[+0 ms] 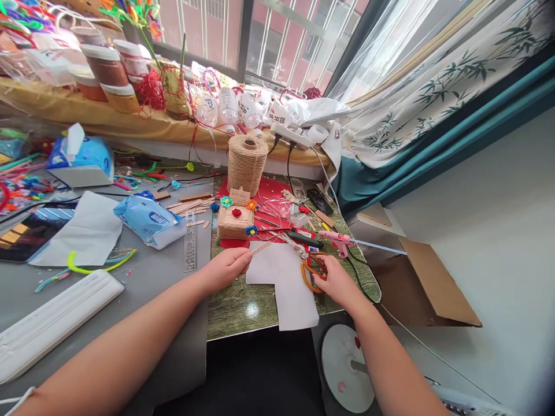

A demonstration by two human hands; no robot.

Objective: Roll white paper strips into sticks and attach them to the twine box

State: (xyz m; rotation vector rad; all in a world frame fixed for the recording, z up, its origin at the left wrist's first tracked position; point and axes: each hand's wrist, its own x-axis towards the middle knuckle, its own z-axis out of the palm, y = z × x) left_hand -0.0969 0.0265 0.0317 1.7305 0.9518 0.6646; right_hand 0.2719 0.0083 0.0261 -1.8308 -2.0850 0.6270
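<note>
Between the thumb and fingers of my left hand (229, 264) is a thin wooden craft stick (261, 248), its free end pointing right over white paper (295, 289). My right hand (336, 278) is closed on the orange handles of a pair of scissors (309, 282), whose blades point up and left above the paper. Just beyond my left hand stands a box wrapped in twine (234, 229), with small coloured flowers at its corners and a red one in the middle. A pink glue gun (339, 240) lies past the scissors, a blue-white stick behind it.
A large twine spool (247, 164) rises behind the box. To the left are loose craft sticks (191, 205), a clear ruler (191, 245), a blue tissue pack (150, 218) and a white long device (60, 323). A cardboard box (437, 283) stands right, with cables along the table edge.
</note>
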